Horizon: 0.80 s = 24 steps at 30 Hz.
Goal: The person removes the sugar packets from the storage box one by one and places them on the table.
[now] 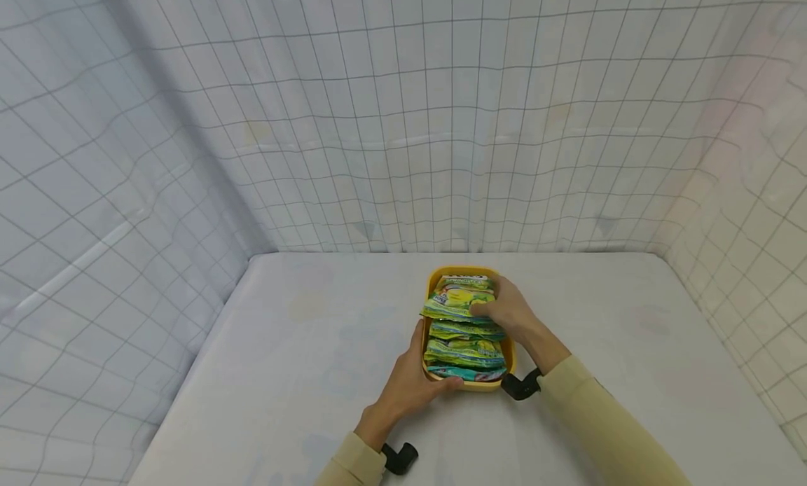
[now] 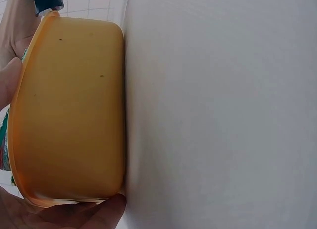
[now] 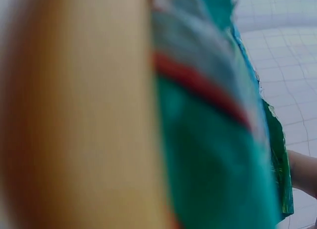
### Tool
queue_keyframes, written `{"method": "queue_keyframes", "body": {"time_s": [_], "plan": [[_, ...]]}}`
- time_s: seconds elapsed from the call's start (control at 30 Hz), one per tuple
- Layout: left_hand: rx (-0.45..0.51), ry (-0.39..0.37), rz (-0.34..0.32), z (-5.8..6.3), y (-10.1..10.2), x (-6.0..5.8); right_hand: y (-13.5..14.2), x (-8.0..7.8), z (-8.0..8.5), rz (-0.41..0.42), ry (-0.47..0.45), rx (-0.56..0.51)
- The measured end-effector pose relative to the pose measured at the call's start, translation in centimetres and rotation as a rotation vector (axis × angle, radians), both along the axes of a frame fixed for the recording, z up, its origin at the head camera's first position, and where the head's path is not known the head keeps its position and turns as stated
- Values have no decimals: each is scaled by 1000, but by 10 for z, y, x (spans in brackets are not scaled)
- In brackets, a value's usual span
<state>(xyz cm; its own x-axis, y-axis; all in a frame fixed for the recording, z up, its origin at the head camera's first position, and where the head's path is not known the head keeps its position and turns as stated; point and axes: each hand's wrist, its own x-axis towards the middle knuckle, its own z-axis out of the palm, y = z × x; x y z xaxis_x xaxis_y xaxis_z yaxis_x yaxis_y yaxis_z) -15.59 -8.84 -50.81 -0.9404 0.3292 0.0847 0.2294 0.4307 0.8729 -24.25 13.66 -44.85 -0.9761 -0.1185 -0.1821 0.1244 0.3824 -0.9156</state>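
A yellow plastic tub (image 1: 469, 386) full of green packets stands on the table. The left hand (image 1: 406, 382) grips its near left corner, thumb along the near rim and fingers against the left side. In the left wrist view the tub's plain outer wall (image 2: 74, 110) fills the left part, with fingertips (image 2: 106, 214) underneath. Toward the far end, the right hand (image 1: 513, 307) holds a green-and-yellow packet (image 1: 450, 302), its thumb on the front face. More green packets (image 1: 466, 353) lie in a row nearer the body, with a teal packet (image 1: 466, 372) at the front, also close up in the right wrist view.
White cloth covers the table (image 1: 315, 346). Grid-patterned white curtains (image 1: 403, 157) rise at the back and both sides. Black wrist mounts (image 1: 400, 459) stick out from both sleeves, the right one close by the tub's near right corner.
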Motion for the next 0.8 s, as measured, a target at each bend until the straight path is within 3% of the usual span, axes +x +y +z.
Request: {"method": "queue_keyframes", "body": {"time_s": [0.33, 0.8], "plan": [[-20, -22, 7, 2, 1, 0, -3, 1, -2, -31, -29, 27], [-19, -31, 8, 1, 0, 0, -1, 0, -11, -88, -12, -99]]}}
